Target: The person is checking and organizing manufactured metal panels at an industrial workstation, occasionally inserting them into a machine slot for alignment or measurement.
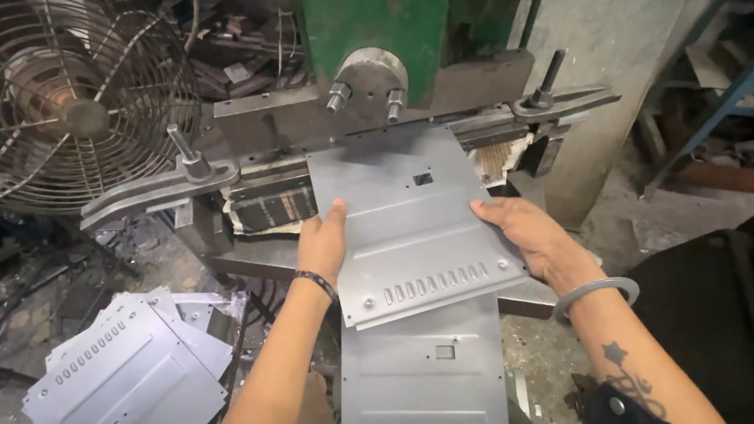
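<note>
Your left hand [324, 237] and right hand [526, 233] hold the top sheet-metal panel [411, 227] by its two side edges, fingers curled onto it and gripping, thumbs lying on the upper face; how far the fingers wrap underneath is hidden by the panel itself. The panel lies flat with its far edge pushed in under the press head [365, 84], between the two clamp bars [158, 189], and its near edge, the one with the row of louvre slots [435, 283], overlaps a second, similar panel [421, 383] lying below it towards you. Judge it as thin, stiff and fairly light: it looks pressed with shallow ribs, so it should stay flat across its width, yet a sheet this thin will likely flex if you lift it by one corner. The surface looks smooth and bare, probably slippery, and the cut edges and punched holes are likely sharp, so keep your grip on the straight side edges about midway along, as you have it, with palms off the slots. More finished panels lie in a loose pile [126, 384] on the floor to your left, beneath the wire-guarded fan [52, 96]
</note>
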